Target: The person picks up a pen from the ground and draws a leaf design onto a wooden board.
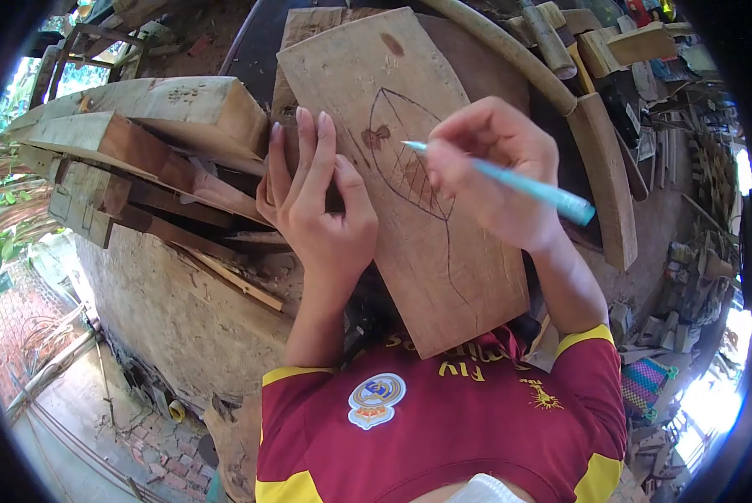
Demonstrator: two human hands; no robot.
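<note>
A flat wooden board (468, 289) lies tilted in front of my chest. A leaf outline with a centre line, a long stem and some hatching is drawn on its face in dark lines. My right hand (506, 180) is over the board's right side, closed around a light blue pen (531, 186). The pen's tip points at the upper middle of the leaf; whether it touches the wood I cannot tell. Beside the board's left edge is my left hand (321, 197), palm up, its fingers stretched out and nothing in them. Its thumb overlaps the board's edge.
Thick timber beams (200, 113) are stacked at the left. A curved wooden piece (606, 180) stands at the right, and a long pole (501, 46) runs behind the board. Wood scraps (635, 46) crowd the upper right. A woven bag (646, 387) lies at the lower right.
</note>
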